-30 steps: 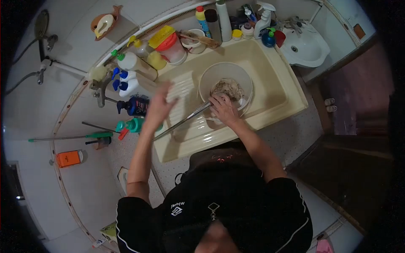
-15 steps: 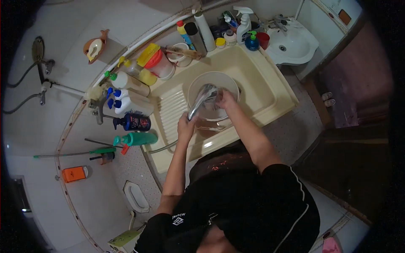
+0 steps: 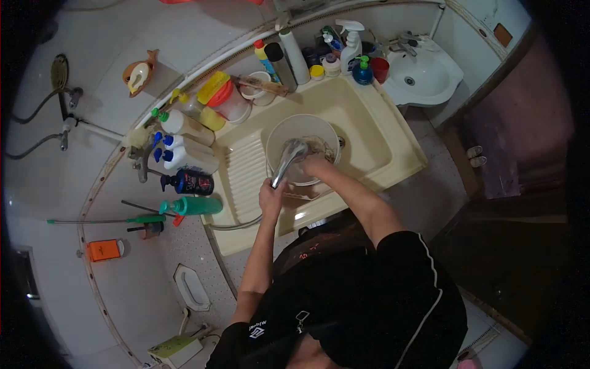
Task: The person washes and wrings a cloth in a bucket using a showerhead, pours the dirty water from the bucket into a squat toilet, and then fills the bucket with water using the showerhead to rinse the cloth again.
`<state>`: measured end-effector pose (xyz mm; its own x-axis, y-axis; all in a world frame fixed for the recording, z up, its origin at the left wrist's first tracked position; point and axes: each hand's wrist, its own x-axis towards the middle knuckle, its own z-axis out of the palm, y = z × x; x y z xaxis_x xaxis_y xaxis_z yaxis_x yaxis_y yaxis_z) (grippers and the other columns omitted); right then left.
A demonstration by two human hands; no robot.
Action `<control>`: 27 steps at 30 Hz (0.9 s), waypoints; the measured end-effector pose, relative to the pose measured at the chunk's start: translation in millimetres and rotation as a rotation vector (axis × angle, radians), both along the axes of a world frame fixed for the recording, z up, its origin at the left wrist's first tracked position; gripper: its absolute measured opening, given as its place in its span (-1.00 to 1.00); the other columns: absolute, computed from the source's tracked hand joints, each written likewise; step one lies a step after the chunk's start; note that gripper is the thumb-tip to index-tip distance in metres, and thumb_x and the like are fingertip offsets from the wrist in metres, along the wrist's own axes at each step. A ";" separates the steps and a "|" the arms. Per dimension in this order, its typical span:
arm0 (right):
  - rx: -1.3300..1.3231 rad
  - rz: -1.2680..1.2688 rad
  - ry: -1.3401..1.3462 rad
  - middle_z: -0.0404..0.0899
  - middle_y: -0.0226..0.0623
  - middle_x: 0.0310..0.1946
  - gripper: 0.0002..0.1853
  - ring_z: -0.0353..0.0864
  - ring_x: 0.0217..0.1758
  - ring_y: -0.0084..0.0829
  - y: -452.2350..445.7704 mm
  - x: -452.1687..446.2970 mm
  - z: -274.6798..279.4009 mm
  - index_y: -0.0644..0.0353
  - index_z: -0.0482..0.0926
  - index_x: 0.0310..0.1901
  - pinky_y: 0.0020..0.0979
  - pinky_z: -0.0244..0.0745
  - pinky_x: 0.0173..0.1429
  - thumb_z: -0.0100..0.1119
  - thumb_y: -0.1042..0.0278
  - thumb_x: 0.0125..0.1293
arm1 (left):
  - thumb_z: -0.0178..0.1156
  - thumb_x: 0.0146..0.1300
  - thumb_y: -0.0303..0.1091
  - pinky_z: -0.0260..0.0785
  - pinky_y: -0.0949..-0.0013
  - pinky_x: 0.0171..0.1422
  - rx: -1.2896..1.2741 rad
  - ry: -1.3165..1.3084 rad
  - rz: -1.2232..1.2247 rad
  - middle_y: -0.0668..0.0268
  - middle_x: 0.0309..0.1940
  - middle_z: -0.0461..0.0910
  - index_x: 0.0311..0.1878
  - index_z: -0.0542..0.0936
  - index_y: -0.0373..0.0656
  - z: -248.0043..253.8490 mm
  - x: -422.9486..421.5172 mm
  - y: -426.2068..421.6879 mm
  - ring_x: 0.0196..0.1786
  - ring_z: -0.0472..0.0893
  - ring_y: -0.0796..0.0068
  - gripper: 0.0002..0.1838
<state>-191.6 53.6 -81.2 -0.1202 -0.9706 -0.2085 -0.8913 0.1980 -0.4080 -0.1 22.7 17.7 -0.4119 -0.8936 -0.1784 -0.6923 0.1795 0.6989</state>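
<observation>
Silver metal handheld shower head (image 3: 284, 166) slants in over the near-left rim of a round, pale, translucent plastic bucket (image 3: 284, 130), face end inside the bucket opening, grip end outside. Looks rigid, fairly light, likely slippery if wet; best hold is the slim handle below the face. Flexible grey metal hose (image 3: 236, 227) runs from the grip end off to the left of the bucket; should bend easily and drag a little.

Left hand (image 3: 270, 196) is just outside the bucket's near-left side, fingers curled closed round the lower handle. Right hand (image 3: 314, 164) dips over the bucket's near rim, beside the shower head; fingertips hidden, can't tell how far open or whether they grip anything. Brownish, stringy mass (image 3: 326, 146) lies in the bucket right by that hand; probably soft, limp, easy to tangle, better taken by the handful. Whether water is running: unclear.

Bucket sits in a cream, glossy, rectangular sink (image 3: 376, 132); ribbed cream washboard panel (image 3: 244, 163) left of the bucket. Further left, teal plastic pump bottle (image 3: 201, 206) and dark navy pump bottle (image 3: 192, 182). Beyond the bucket, wooden-handled brush (image 3: 264, 85) and white spray bottle (image 3: 351, 48).
</observation>
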 end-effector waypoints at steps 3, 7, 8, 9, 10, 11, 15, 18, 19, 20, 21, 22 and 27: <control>0.185 0.021 -0.029 0.61 -0.02 -0.20 -0.70 0.63 -0.12 -0.10 27.5 4.7 84.8 0.23 0.64 -0.20 -0.10 0.48 -0.04 -0.04 0.28 0.19 | 0.20 0.06 0.17 0.38 0.08 -0.20 0.035 -0.095 0.023 0.03 -0.42 0.60 -0.29 0.55 -0.22 -12.7 -0.1 1.5 -0.27 0.61 -0.01 -0.46; 0.147 -0.134 -0.088 0.63 -0.08 -0.21 -0.69 0.61 -0.09 -0.13 49.2 3.4 65.4 0.22 0.64 -0.22 -0.08 0.41 0.02 0.00 0.20 0.18 | 0.18 0.07 0.20 0.37 0.04 -0.16 0.033 -0.124 0.007 0.01 -0.37 0.61 -0.24 0.54 -0.21 -32.3 -0.1 -0.5 -0.22 0.60 -0.03 -0.44; 0.014 -0.177 -0.053 0.62 -0.04 -0.25 -0.69 0.62 -0.13 -0.12 51.2 4.2 51.8 0.21 0.65 -0.25 -0.09 0.42 -0.04 -0.02 0.22 0.17 | 0.18 0.06 0.20 0.37 0.04 -0.15 0.016 -0.134 -0.009 0.01 -0.35 0.61 -0.23 0.54 -0.21 -34.7 -1.4 -0.6 -0.21 0.60 -0.04 -0.43; -0.121 -0.213 -0.017 0.62 0.01 -0.29 -0.70 0.63 -0.17 -0.11 52.8 5.6 47.0 0.21 0.65 -0.28 -0.10 0.43 -0.09 -0.04 0.23 0.16 | 0.21 0.07 0.12 0.36 0.14 -0.21 -0.006 -0.137 -0.004 0.02 -0.44 0.58 -0.28 0.55 -0.24 -33.2 -2.9 0.9 -0.32 0.59 0.05 -0.49; -0.121 -0.207 -0.007 0.62 0.01 -0.29 -0.70 0.63 -0.17 -0.11 52.4 9.3 42.3 0.21 0.65 -0.28 -0.10 0.43 -0.09 -0.04 0.23 0.16 | 0.21 0.07 0.12 0.36 0.14 -0.21 -0.004 -0.127 0.001 0.02 -0.44 0.58 -0.28 0.55 -0.24 -33.5 -1.9 2.7 -0.32 0.59 0.05 -0.49; -0.069 -0.310 -0.052 0.63 -0.07 -0.29 -0.70 0.62 -0.13 -0.13 47.4 13.1 42.8 0.17 0.65 -0.28 -0.09 0.38 -0.02 0.02 0.16 0.14 | 0.20 0.07 0.13 0.36 0.14 -0.19 0.017 -0.109 0.000 0.02 -0.41 0.59 -0.26 0.56 -0.23 -34.0 -1.6 2.1 -0.31 0.59 0.06 -0.48; 0.129 -0.510 -0.110 0.64 -0.12 -0.28 -0.70 0.61 -0.08 -0.18 31.2 12.7 51.4 0.09 0.64 -0.26 -0.10 0.35 0.04 0.10 0.09 0.10 | 0.20 0.08 0.19 0.39 0.22 -0.19 0.104 -0.027 0.001 0.14 -0.43 0.63 -0.23 0.60 -0.22 -38.8 -2.5 -5.1 -0.32 0.62 0.22 -0.44; 0.014 -0.455 -0.028 0.64 -0.07 -0.31 -0.71 0.64 -0.16 -0.15 37.7 14.8 40.6 0.16 0.64 -0.26 -0.11 0.44 -0.06 0.03 0.18 0.13 | 0.15 0.04 0.27 0.38 0.13 -0.14 0.209 0.005 -0.038 0.04 -0.38 0.62 -0.22 0.61 -0.18 -47.7 3.6 -11.7 -0.22 0.61 0.04 -0.39; -0.134 -0.425 0.019 0.64 -0.04 -0.34 -0.72 0.66 -0.23 -0.13 39.9 15.7 36.1 0.20 0.65 -0.30 -0.11 0.51 -0.15 -0.02 0.27 0.15 | 0.17 0.03 0.25 0.38 0.15 -0.16 0.221 0.016 -0.027 0.05 -0.42 0.62 -0.24 0.62 -0.19 -35.4 3.7 -7.5 -0.25 0.62 0.06 -0.40; -0.060 -0.426 0.023 0.64 -0.05 -0.33 -0.73 0.66 -0.22 -0.13 38.6 17.5 44.0 0.20 0.66 -0.31 -0.11 0.51 -0.15 -0.04 0.28 0.15 | 0.19 0.02 0.24 0.39 0.16 -0.18 0.227 0.029 -0.019 0.06 -0.46 0.62 -0.27 0.64 -0.19 -22.1 3.2 -4.4 -0.28 0.62 0.08 -0.41; 0.009 -0.431 0.032 0.64 -0.07 -0.32 -0.73 0.66 -0.21 -0.14 35.8 17.8 55.6 0.19 0.66 -0.33 -0.11 0.52 -0.15 -0.05 0.29 0.16 | 0.22 0.01 0.20 0.40 0.13 -0.18 0.182 0.081 -0.038 0.02 -0.47 0.62 -0.31 0.65 -0.20 -31.9 5.4 -6.1 -0.30 0.62 0.07 -0.45; 0.007 -0.407 0.070 0.64 -0.07 -0.31 -0.74 0.66 -0.19 -0.14 36.3 17.7 46.6 0.18 0.66 -0.32 -0.12 0.51 -0.15 -0.04 0.30 0.16 | 0.25 0.00 0.16 0.41 0.10 -0.18 0.157 0.024 -0.044 -0.01 -0.46 0.61 -0.32 0.65 -0.22 -39.3 7.7 -8.2 -0.31 0.62 0.05 -0.46; 0.179 -0.381 0.027 0.65 -0.09 -0.26 -0.75 0.65 -0.14 -0.15 30.1 15.5 46.1 0.16 0.68 -0.27 -0.15 0.50 -0.14 0.00 0.33 0.16 | 0.37 -0.12 -0.03 0.46 0.16 -0.23 -0.188 -0.149 -0.218 -0.03 -0.53 0.60 -0.47 0.63 -0.34 -48.3 -1.5 -24.3 -0.35 0.64 0.05 -0.55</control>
<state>-176.1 83.6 -35.1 -0.4713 -0.8045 -0.3615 -0.7504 0.5811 -0.3149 -1.6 -1.6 -30.6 -0.5789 -0.8102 -0.0915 -0.7154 0.4508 0.5338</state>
